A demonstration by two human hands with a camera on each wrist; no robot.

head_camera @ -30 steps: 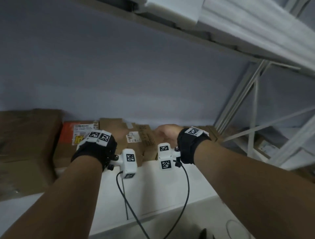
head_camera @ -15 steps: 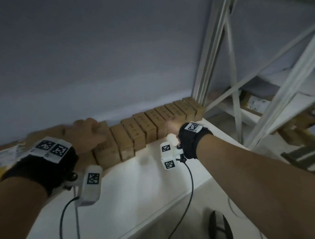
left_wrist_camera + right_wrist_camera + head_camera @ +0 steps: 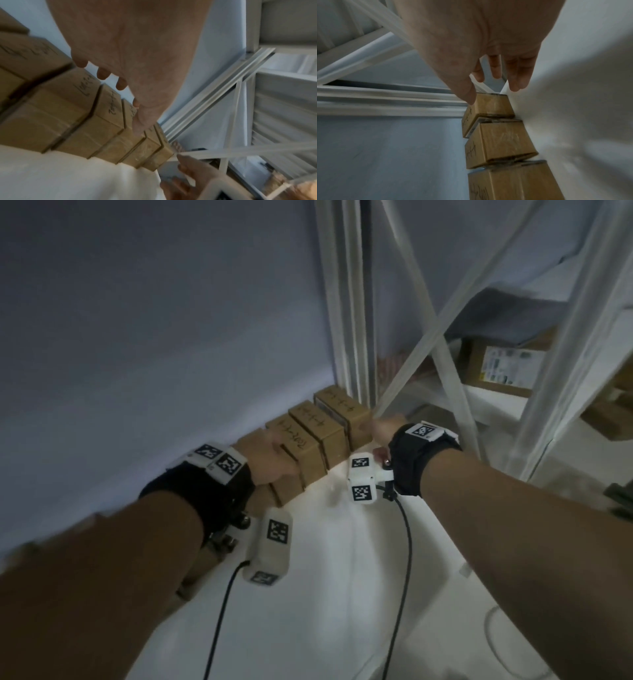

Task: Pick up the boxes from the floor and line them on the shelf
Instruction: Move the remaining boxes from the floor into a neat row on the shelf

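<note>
The white shelf [image 3: 308, 594] carries a row of small brown cardboard boxes [image 3: 310, 440] set side by side along the grey wall [image 3: 154, 320], and both hands work at that row. Beyond the right hand [image 3: 385, 428], the white upright post [image 3: 346, 302] and its diagonal braces close off the row's far end. The left hand [image 3: 274, 462] lies across the box tops mid-row, fingers straight and slack, gripping nothing; the right hand reaches to the end box [image 3: 489, 106], fingers extended, thumb tip at its upper edge, also holding nothing. At least five boxes show in the left wrist view (more may sit under the left forearm, so the full count is uncertain); I count two hands and one post. The boxes look light and stiff, their taped faces probably a little slick, so I'd judge each is best taken across its two long sides, or nudged flat-handed from the front to square the line.
</note>
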